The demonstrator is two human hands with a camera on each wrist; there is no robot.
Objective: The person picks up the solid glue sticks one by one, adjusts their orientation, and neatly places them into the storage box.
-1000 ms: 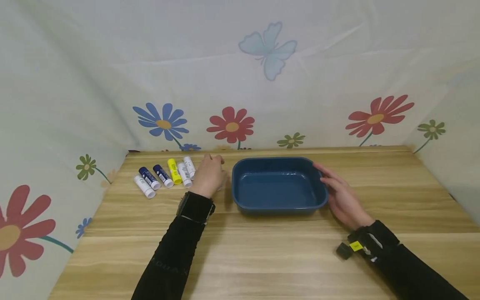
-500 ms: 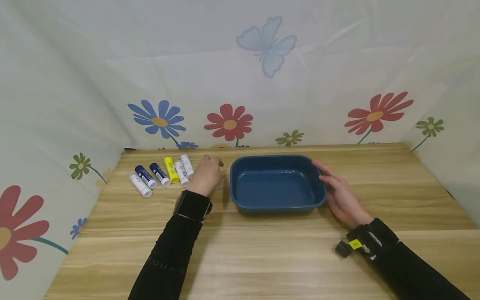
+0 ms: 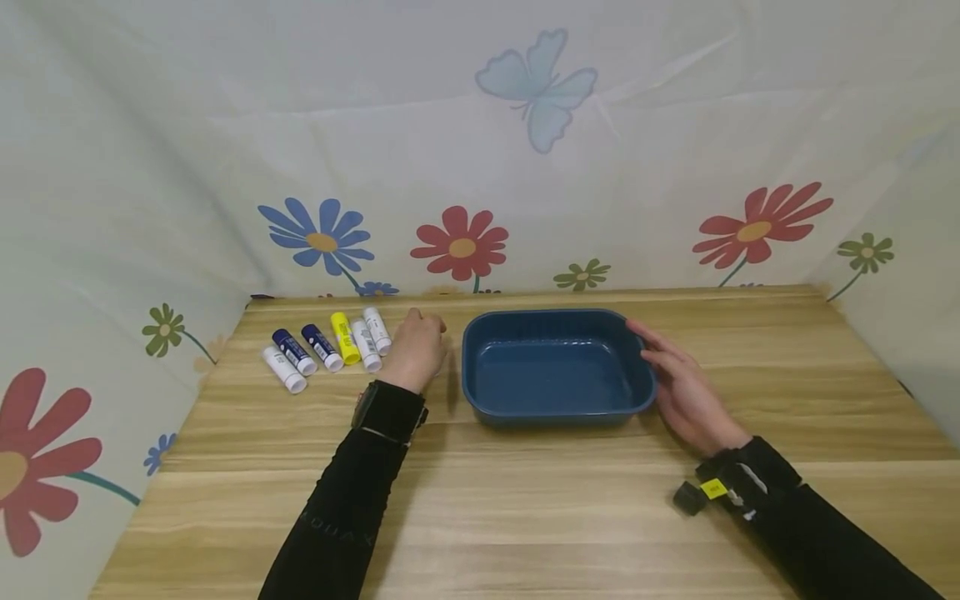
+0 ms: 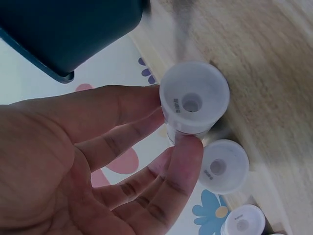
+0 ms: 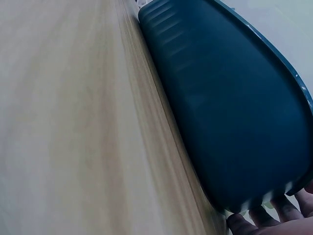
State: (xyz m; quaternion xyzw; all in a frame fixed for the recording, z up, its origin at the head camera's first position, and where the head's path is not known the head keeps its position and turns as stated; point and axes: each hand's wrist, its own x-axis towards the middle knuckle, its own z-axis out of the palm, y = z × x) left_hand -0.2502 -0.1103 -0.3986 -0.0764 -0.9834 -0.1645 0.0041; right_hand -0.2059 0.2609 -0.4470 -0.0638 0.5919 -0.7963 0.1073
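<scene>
White tube (image 4: 194,95) just left of the blue basin (image 3: 555,420), and I'm pinching it with my left hand (image 3: 415,352), my right hand (image 3: 686,404) touching the basin's far end, fingers relaxed, six other tubes (image 3: 322,347) lying on the tabletop (image 3: 525,508).

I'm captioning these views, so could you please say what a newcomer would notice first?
The blue tray near the head view's centre probably stands out first, the right hand touching its right end. To its left, the left hand pinches a white tube; farther left lies a bright yellow tube.
</scene>
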